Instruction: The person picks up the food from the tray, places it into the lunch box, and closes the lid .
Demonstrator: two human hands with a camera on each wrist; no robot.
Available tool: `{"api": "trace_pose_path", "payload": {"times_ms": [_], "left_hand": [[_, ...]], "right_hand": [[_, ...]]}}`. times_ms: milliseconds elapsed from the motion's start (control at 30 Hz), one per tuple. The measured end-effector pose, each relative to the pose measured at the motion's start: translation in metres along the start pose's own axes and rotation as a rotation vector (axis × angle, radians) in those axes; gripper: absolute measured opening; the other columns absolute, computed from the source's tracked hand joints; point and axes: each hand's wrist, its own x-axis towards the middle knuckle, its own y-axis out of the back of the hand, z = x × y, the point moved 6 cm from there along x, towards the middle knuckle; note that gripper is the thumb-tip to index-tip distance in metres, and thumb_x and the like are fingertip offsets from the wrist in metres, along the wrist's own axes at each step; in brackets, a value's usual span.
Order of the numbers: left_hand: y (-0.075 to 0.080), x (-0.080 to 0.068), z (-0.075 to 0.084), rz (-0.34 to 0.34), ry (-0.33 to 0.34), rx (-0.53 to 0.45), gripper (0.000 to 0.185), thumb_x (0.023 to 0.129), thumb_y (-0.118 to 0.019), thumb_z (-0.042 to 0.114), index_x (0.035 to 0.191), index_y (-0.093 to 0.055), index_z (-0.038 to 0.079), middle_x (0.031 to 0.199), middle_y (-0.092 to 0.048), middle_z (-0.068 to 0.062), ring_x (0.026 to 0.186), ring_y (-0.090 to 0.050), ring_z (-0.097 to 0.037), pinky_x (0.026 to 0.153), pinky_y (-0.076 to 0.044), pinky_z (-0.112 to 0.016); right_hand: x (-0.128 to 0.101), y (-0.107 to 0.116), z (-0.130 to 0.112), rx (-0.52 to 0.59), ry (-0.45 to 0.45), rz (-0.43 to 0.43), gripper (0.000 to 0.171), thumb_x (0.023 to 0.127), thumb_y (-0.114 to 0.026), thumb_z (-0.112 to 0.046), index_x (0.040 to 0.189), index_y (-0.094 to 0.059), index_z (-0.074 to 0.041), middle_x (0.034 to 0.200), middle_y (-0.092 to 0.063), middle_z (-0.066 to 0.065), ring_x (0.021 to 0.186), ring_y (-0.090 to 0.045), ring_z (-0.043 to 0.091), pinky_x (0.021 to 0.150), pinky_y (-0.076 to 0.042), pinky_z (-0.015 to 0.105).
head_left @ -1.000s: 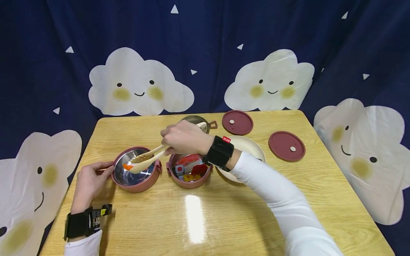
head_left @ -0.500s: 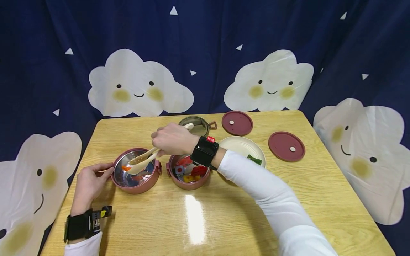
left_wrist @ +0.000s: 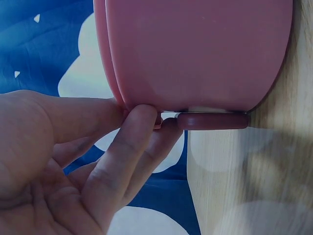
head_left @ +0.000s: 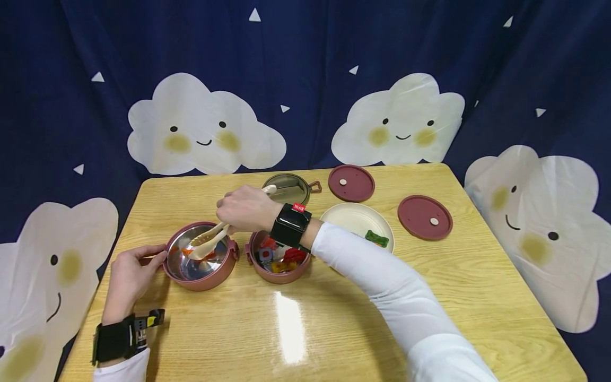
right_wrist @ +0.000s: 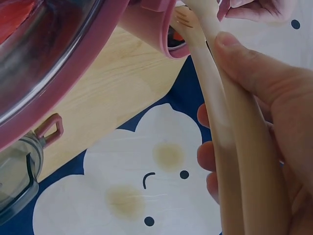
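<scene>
My left hand [head_left: 131, 276] pinches a side tab at the rim of a pink steel-lined food container [head_left: 202, 280]; in the left wrist view its thumb and fingers [left_wrist: 142, 127] meet just above a dark red latch [left_wrist: 212, 121]. My right hand [head_left: 248, 208] grips cream-coloured tongs [head_left: 210, 243], fingers wrapped round both arms in the right wrist view. The tong tips are over the inside of that container, close to an orange-red piece [head_left: 186, 251]. A second pink container [head_left: 281, 277] with several coloured toy food pieces stands to its right, under my right wrist.
A cream plate [head_left: 348, 212] with a green piece [head_left: 377, 238] lies right of the containers, partly behind my right sleeve. Two dark red lids [head_left: 358, 187] lie further right and back. A clear lid [head_left: 296, 198] with a small loop lies at the back.
My right hand has moved left with the tongs, whose tips stay over the left container. The green piece on the plate has come out from behind my arm. My left hand keeps its place.
</scene>
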Motion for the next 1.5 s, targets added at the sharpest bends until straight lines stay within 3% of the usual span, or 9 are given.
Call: {"api": "trace_pose_path", "payload": {"times_ms": [333, 800, 967, 1233, 1500], "left_hand": [[0.0, 0.0, -0.001, -0.01, 0.018, 0.008, 0.026, 0.102, -0.07, 0.017, 0.115, -0.079, -0.004, 0.113, -0.077, -0.028, 0.074, -0.048, 0.017, 0.06, -0.043, -0.012], [0.001, 0.001, -0.002, -0.012, 0.02, 0.014, 0.026, 0.102, -0.07, 0.016, 0.117, -0.078, -0.003, 0.114, -0.077, -0.028, 0.076, -0.05, 0.014, 0.061, -0.044, -0.01], [0.001, 0.001, -0.001, -0.011, 0.015, 0.011, 0.026, 0.102, -0.07, 0.016, 0.117, -0.078, -0.004, 0.114, -0.077, -0.029, 0.078, -0.052, 0.01, 0.062, -0.044, -0.008], [0.0, -0.001, -0.003, -0.001, 0.002, -0.003, 0.025, 0.101, -0.071, 0.017, 0.114, -0.079, -0.003, 0.112, -0.078, -0.028, 0.074, -0.049, 0.019, 0.06, -0.044, -0.012], [-0.001, -0.001, -0.003, -0.012, 0.02, 0.008, 0.026, 0.102, -0.071, 0.018, 0.115, -0.079, -0.003, 0.113, -0.078, -0.028, 0.075, -0.053, 0.011, 0.06, -0.044, -0.013]], "right_hand": [[0.005, 0.007, -0.004, -0.066, -0.008, 0.011, 0.024, 0.091, -0.078, -0.051, 0.101, -0.079, -0.03, 0.111, -0.076, -0.01, 0.101, -0.071, 0.015, 0.077, -0.059, 0.033], [0.0, 0.01, -0.002, -0.132, -0.026, 0.043, 0.034, 0.088, -0.078, -0.056, 0.11, -0.081, -0.03, 0.111, -0.075, -0.009, 0.099, -0.071, 0.015, 0.078, -0.058, 0.03], [-0.009, 0.015, 0.002, -0.126, -0.019, 0.061, 0.033, 0.09, -0.075, -0.057, 0.106, -0.082, -0.029, 0.111, -0.074, -0.007, 0.099, -0.071, 0.015, 0.078, -0.058, 0.03], [-0.033, 0.028, 0.01, -0.063, -0.023, 0.102, 0.031, 0.093, -0.074, -0.057, 0.099, -0.081, -0.027, 0.102, -0.071, -0.006, 0.095, -0.069, 0.016, 0.076, -0.058, 0.032], [-0.065, 0.043, 0.024, 0.008, -0.035, 0.164, 0.032, 0.094, -0.074, -0.055, 0.103, -0.081, -0.024, 0.097, -0.07, -0.005, 0.091, -0.068, 0.016, 0.074, -0.058, 0.033]]}}
